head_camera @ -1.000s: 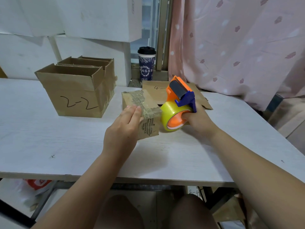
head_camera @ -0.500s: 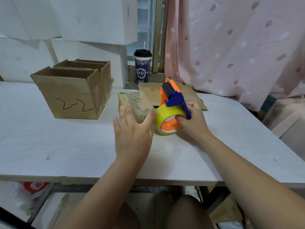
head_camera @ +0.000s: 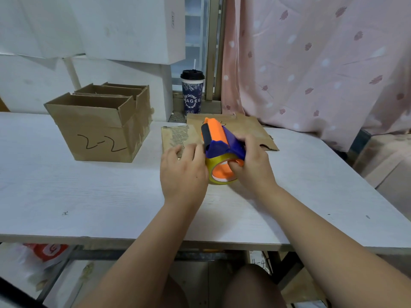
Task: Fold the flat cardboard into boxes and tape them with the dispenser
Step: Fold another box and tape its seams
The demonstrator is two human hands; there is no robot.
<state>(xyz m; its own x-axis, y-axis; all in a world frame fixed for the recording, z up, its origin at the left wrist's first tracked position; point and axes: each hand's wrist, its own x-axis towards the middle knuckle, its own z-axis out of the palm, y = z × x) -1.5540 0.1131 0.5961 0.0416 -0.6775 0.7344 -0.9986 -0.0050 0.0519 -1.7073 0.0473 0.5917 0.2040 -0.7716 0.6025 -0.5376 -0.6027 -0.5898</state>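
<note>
A small cardboard box (head_camera: 178, 136) with strips of tape on its top stands mid-table, mostly hidden behind my left hand (head_camera: 181, 172). That hand lies over the box's near side with its fingers spread flat on it. My right hand (head_camera: 251, 165) grips the orange and blue tape dispenser (head_camera: 220, 147), thumb inside the yellow tape roll (head_camera: 219, 172). The dispenser is tilted against the box's right side. Behind it a flat cardboard sheet (head_camera: 251, 130) lies on the white table (head_camera: 100, 196).
Two open cardboard boxes (head_camera: 97, 127), the front one marked 2-2, stand at the left. A lidded paper cup (head_camera: 192, 94) is on the sill behind. White foam boxes (head_camera: 124, 27) are stacked at the back, a pink curtain (head_camera: 311, 63) hangs at the right.
My left hand has slid from the box's top corner down over its near side. My right hand has tipped the dispenser forward and brought it closer to the left hand.
</note>
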